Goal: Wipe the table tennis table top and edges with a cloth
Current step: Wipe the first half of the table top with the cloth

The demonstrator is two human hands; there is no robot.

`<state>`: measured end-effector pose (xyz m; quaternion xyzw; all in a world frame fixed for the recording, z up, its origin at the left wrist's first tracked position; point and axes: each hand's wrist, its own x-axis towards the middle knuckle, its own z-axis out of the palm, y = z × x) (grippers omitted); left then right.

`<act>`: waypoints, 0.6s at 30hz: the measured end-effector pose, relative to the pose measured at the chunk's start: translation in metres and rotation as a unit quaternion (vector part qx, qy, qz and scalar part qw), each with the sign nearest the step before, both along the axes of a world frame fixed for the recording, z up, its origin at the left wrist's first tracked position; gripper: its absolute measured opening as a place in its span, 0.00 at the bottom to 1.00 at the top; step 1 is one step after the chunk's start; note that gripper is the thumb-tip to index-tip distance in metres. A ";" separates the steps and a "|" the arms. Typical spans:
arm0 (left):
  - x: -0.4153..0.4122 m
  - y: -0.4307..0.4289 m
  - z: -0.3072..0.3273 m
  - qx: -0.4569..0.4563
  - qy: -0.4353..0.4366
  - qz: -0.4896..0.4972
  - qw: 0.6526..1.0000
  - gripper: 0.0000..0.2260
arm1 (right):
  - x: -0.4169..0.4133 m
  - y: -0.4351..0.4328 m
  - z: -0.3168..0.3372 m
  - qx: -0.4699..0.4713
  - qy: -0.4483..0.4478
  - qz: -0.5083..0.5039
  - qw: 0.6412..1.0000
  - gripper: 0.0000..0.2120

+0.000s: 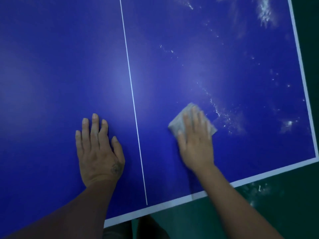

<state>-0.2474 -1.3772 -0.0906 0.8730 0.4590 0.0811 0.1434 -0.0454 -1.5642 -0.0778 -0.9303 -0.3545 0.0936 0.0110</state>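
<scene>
- I look down on a deep blue table tennis table [51, 66]. A thin white centre line [131, 87] runs away from me, tilting slightly left as it goes.
- A broad white band [259, 177] marks the near edge and the right edge; they meet in a corner at the far right.
- The cloth [177, 121] lies flat on the right half of the table, to the right of the centre line and near that corner.
- It is a pale grey-beige piece, folded small into a rough square. It sits turned like a diamond, with one corner pointing away from me, one to the left and one to the right. I cannot tell a clear long axis, since my hand hides its near part.
- My right hand [196, 144] rests palm down on the cloth. Its fingers [194, 118] are straight and slightly apart, pressing the cloth to the surface. This hand looks a little blurred.
- My left hand [98, 149] lies palm down on the bare blue surface, left of the centre line. Its fingers are straight and lightly spread, holding nothing.
- White dusty specks [222, 114] trail across the blue just right of the cloth and on towards the far right.
- Dark green floor [293, 213] shows beyond the edges, with a few pale specks by the near edge.
</scene>
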 end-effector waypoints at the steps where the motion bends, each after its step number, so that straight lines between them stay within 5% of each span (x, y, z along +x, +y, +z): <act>1: 0.000 0.000 0.000 -0.001 -0.001 -0.001 1.000 0.25 | 0.018 0.004 0.003 -0.004 0.000 -0.051 0.999 0.31; 4: -0.001 0.001 0.002 -0.002 -0.002 -0.001 1.000 0.25 | 0.018 0.014 0.008 -0.008 0.005 -0.099 0.995 0.32; 9: -0.001 0.001 0.000 0.017 -0.009 -0.007 1.000 0.25 | -0.105 -0.018 -0.001 0.014 0.049 0.094 0.994 0.35; 12: -0.001 0.001 -0.003 0.031 -0.010 -0.008 0.999 0.24 | -0.096 -0.050 -0.005 0.035 0.061 0.162 0.984 0.35; 18: 0.014 -0.022 0.023 -0.027 0.027 0.027 0.999 0.23 | 0.015 -0.045 0.007 -0.013 0.007 -0.066 0.998 0.32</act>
